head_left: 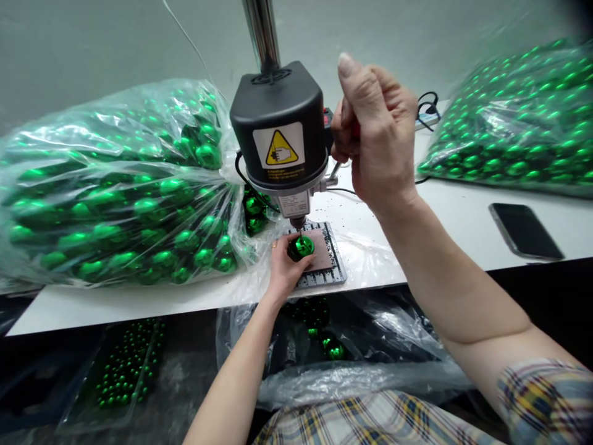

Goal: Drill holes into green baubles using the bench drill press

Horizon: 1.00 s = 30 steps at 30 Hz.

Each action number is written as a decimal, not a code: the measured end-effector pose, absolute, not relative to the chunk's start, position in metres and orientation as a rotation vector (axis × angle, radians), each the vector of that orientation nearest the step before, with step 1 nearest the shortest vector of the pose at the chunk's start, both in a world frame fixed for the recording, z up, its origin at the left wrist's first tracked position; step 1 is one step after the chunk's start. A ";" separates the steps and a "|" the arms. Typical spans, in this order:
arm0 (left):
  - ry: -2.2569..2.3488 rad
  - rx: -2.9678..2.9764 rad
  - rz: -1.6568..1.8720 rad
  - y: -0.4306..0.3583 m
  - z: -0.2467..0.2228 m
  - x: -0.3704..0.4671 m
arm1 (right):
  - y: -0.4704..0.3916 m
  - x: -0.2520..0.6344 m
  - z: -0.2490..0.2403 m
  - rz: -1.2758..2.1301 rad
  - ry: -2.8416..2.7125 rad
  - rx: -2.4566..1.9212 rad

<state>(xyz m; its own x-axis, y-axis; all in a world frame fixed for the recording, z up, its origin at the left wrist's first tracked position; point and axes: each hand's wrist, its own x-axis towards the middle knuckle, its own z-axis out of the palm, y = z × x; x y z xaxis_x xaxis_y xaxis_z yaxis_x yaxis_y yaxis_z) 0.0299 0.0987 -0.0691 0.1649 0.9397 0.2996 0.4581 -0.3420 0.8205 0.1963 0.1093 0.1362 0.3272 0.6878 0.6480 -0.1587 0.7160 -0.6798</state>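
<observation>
A shiny green ball [306, 246] sits on the drill press base [340, 259], directly beneath the bit. My left hand [285, 262] is closed around its near left side, steadying it between thumb and fingers. The bit's tip meets the top of the ball, though I cannot tell how deep it is. The black drill press head [278, 111] with a yellow warning label stands above. To its right, my right hand [377, 130] is wrapped round the drill press lever [337, 172]; most of the grip is hidden inside the fist.
A big clear bag [115, 216] of green balls fills the left of the table. Another full bag [519, 123] stands at the right, behind a phone [525, 230]. Below the table edge hangs an open plastic bag [361, 374] with several balls; more balls [125, 364] lie lower left.
</observation>
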 end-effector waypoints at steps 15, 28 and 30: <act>1.141 1.789 1.175 0.102 -0.089 0.030 | 0.101 0.194 0.128 0.452 -1.146 -0.598; 1.168 1.833 1.151 0.101 -0.085 0.029 | 0.069 0.187 0.083 0.242 -1.190 -0.516; 1.150 1.834 1.155 0.101 -0.086 0.029 | 0.068 0.190 0.075 0.245 -1.259 -0.564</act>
